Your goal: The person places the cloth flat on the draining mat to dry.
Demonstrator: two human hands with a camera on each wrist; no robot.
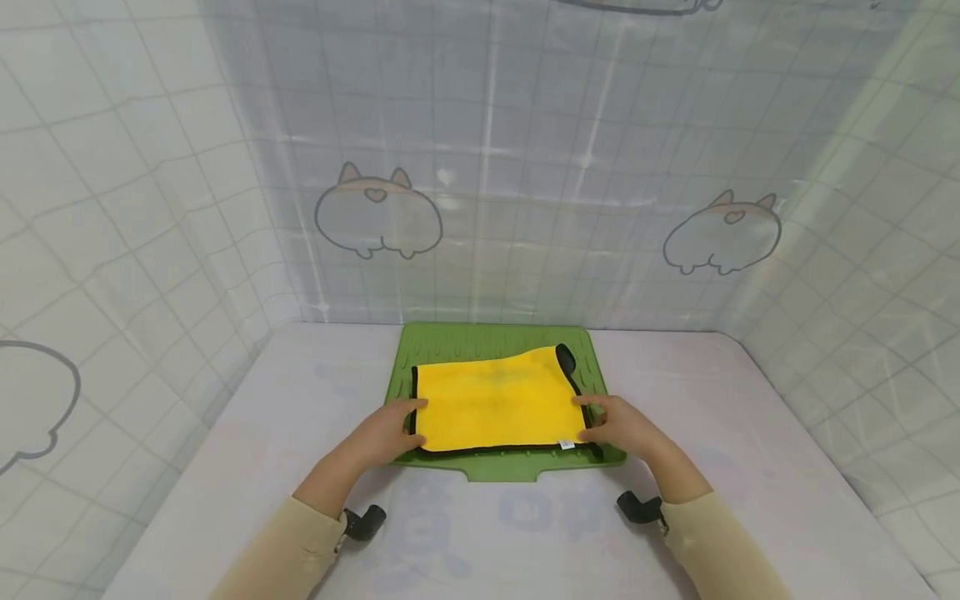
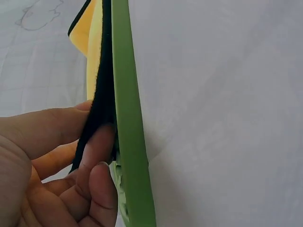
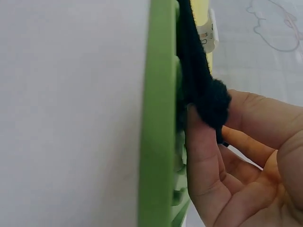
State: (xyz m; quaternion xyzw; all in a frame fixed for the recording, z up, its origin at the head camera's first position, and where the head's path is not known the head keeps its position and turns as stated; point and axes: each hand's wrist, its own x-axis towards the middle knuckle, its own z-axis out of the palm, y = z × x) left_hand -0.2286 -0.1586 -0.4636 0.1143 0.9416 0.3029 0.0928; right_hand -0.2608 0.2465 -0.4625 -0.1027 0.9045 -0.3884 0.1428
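A yellow cloth (image 1: 495,404) with black edging lies over a green ridged drying mat (image 1: 480,340). Its far right corner curls up and bares a dark underside (image 1: 566,359). My left hand (image 1: 386,433) pinches the cloth's left edge, thumb on top and fingers beneath, as the left wrist view shows. At the opposite edge, my right hand (image 1: 618,425) pinches the black border (image 3: 213,104), which bunches between thumb and finger. A small white tag (image 1: 567,445) sticks out near the front right corner.
The mat rests on a pale table (image 1: 300,392), with a short spout (image 1: 502,473) at its front edge. Behind stands a gridded wall covering (image 1: 525,167) with dog drawings, and similar walls rise on both sides. A dark camera mount (image 1: 365,523) sits at each wrist.
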